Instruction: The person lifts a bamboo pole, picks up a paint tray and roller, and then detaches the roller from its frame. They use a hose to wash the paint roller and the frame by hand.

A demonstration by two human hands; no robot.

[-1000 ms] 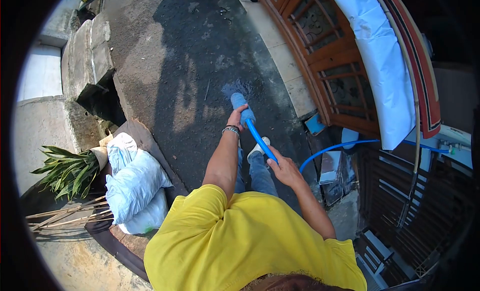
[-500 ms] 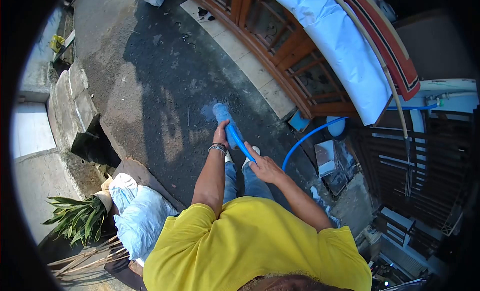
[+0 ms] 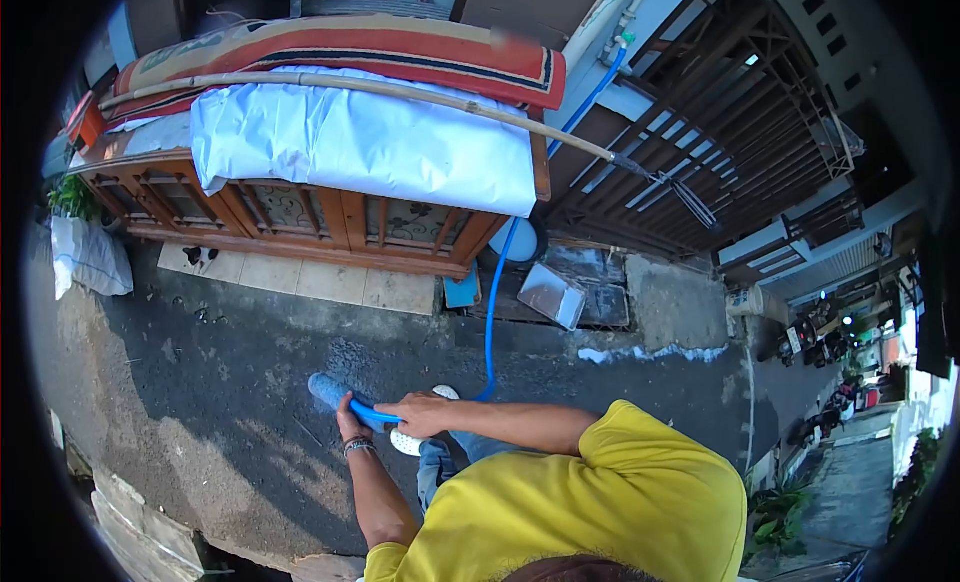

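My left hand [image 3: 350,419], with bracelets at the wrist, is closed around a long pale-blue object [image 3: 327,390] with a rounded end. Its kind cannot be made out; it looks slipper-shaped and hangs above the wet asphalt. My right hand [image 3: 425,415] grips a blue hose [image 3: 491,327] near its end, which lies along the pale-blue object beside my left hand. From my right hand the hose loops back past a white clog [image 3: 407,443] on my foot and runs behind the cabinet toward a tap [image 3: 626,40].
A wooden cabinet [image 3: 350,222] stands ahead, covered by a white sheet [image 3: 360,142], a rolled red rug [image 3: 420,57] and a long pole [image 3: 400,85]. Right of it are a metal container [image 3: 552,294] and a dark slatted gate [image 3: 650,162]. A white sack [image 3: 95,257] sits far left.
My view and body have turned to the right, so the cabinet now lies straight ahead. Both hands keep their grip on the pale-blue object and the hose.
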